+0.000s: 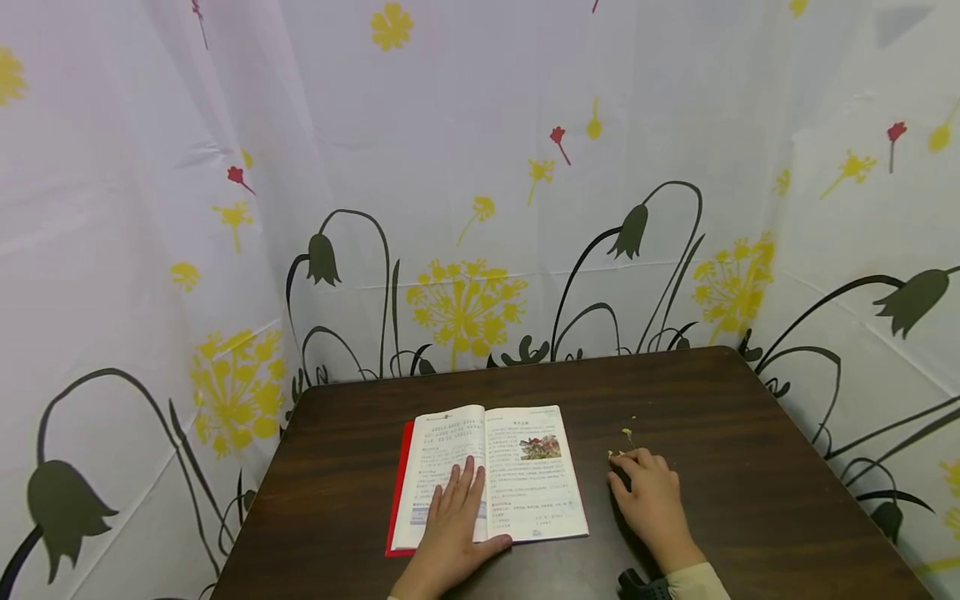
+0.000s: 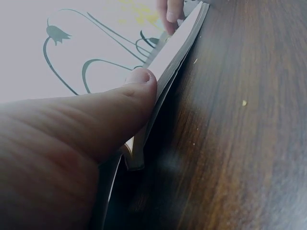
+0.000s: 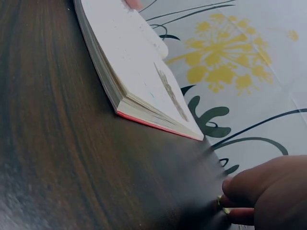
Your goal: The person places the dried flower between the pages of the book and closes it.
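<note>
Dark table (image 1: 750,467): open book (image 1: 487,475), spine pointing away, under left hand (image 1: 453,525).

One book (image 1: 487,475), perhaps three petals (image 1: 627,432).

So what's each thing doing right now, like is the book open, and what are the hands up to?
Book: open, flat on the table.
Left hand: fingers straight, pressing on the pages.
Right hand: fingertips pinching a small yellow bit on the table.
Yellow flower bits: loose on the table beyond the right hand.
Table: dark wood, under everything.
</note>
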Tool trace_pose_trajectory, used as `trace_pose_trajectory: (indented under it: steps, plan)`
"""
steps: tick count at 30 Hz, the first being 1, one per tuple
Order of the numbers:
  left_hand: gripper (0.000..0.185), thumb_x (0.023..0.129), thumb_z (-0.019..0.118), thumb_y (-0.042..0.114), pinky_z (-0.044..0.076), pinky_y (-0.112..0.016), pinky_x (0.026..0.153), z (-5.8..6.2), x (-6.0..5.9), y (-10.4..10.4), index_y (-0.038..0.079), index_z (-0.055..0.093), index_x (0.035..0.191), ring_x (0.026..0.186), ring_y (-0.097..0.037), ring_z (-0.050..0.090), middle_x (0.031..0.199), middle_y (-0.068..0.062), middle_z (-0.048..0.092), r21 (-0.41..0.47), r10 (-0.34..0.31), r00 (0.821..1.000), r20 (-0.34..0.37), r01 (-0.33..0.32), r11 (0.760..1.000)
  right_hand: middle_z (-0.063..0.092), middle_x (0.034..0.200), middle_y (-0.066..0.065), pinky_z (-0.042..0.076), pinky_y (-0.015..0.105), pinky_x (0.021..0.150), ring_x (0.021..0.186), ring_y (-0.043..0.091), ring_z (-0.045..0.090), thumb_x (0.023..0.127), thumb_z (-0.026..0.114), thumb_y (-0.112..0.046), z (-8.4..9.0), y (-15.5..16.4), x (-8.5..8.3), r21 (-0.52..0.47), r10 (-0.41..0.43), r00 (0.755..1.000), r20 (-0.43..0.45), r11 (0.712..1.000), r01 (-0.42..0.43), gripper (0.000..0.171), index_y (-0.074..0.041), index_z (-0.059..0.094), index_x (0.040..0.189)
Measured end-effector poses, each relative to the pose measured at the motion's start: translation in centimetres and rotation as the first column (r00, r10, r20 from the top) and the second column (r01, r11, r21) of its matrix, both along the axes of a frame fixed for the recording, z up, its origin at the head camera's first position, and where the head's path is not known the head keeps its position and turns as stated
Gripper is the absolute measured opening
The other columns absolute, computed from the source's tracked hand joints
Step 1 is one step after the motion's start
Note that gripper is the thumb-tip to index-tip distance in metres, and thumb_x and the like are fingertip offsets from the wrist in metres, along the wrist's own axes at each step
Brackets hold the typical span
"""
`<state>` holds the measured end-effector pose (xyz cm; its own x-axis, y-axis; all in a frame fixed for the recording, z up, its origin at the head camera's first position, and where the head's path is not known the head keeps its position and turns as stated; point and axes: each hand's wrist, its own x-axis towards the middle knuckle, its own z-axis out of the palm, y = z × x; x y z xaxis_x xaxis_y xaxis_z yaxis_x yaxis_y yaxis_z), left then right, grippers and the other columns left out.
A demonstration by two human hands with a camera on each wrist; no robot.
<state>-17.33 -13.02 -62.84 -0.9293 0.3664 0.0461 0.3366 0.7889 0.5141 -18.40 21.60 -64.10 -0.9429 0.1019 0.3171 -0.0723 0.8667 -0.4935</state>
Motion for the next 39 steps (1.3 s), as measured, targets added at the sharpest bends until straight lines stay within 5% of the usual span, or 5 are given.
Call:
trace_pose_trajectory:
  steps: [4, 12, 39]
  plan:
    - [0.116, 0.089, 0.077, 0.070, 0.011, -0.074, 0.131, -0.02, -0.14, 0.03, 0.010, 0.025, 0.174, 0.171, -0.042, 0.011, 0.185, -0.012, 0.013, -0.008, 0.000, 1.000, -0.006, 0.000, 1.000, 0.073, 0.116, 0.005, 0.042, 0.051, 0.084, 0.111, 0.036, 0.063, 0.098, 0.082, -0.020, 0.12, 0.18, -0.14, -0.020, -0.020, 1.000, -0.022, 1.000, 0.019, 0.014, -0.016, 0.081, 0.111]
    - [0.116, 0.089, 0.078, 0.070, 0.009, -0.073, 0.132, 0.03, -0.21, -0.09, 0.011, 0.025, 0.174, 0.172, -0.042, 0.009, 0.185, -0.011, 0.012, -0.006, 0.006, 1.000, 0.004, -0.006, 1.000, 0.071, 0.099, 0.010, 0.043, 0.052, 0.080, 0.091, 0.034, 0.059, 0.090, 0.090, -0.028, -0.01, 0.31, 0.06, -0.056, -0.148, 0.988, -0.051, 0.988, 0.145, 0.023, -0.013, 0.080, 0.104]
    - [0.117, 0.089, 0.079, 0.069, 0.009, -0.074, 0.131, -0.08, 0.00, 0.13, 0.010, 0.024, 0.174, 0.171, -0.043, 0.009, 0.185, -0.013, 0.011, 0.007, 0.003, 1.000, 0.008, -0.003, 1.000, 0.058, 0.083, 0.000, 0.036, 0.040, 0.074, 0.079, 0.021, 0.047, 0.092, 0.085, -0.015, -0.07, -0.36, -0.30, -0.043, -0.076, 0.997, -0.001, 0.996, 0.076, 0.009, -0.017, 0.076, 0.088]
